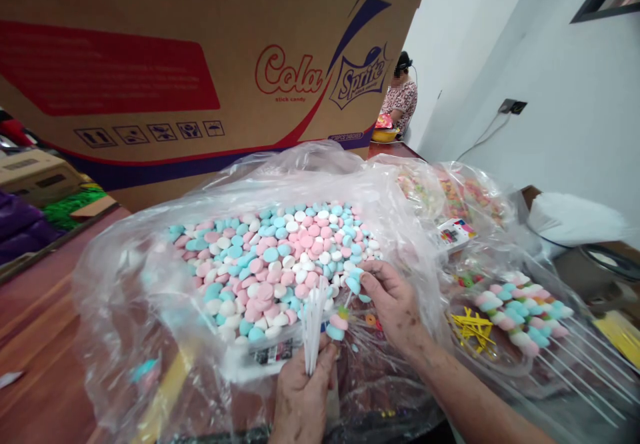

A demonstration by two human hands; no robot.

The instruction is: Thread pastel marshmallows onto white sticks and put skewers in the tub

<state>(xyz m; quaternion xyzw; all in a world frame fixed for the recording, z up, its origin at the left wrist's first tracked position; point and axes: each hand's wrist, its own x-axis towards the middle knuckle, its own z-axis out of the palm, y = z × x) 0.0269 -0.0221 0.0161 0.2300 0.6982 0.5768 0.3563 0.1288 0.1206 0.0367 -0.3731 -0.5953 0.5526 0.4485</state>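
My left hand (pixel 304 391) is closed around a bundle of thin white sticks (pixel 312 327) pointing up. By its fingertips is a small stack of candy (pixel 338 323), pink and blue with a green and yellow piece on top; its stick is hidden. My right hand (pixel 394 303) pinches a light blue marshmallow (pixel 353 280) between thumb and fingers, just above and right of that stack. Behind both hands, a clear plastic bag (pixel 135 244) lies spread open, holding a broad heap of pink, white and blue marshmallows (pixel 270 254).
Finished candy skewers (pixel 523 311) lie on plastic at the right, beside yellow twist ties (pixel 471 329). Bagged colourful candies (pixel 450 191) sit behind them. A large cardboard box (pixel 165 51) stands across the back. Another person (pixel 401 97) is at the table's far end.
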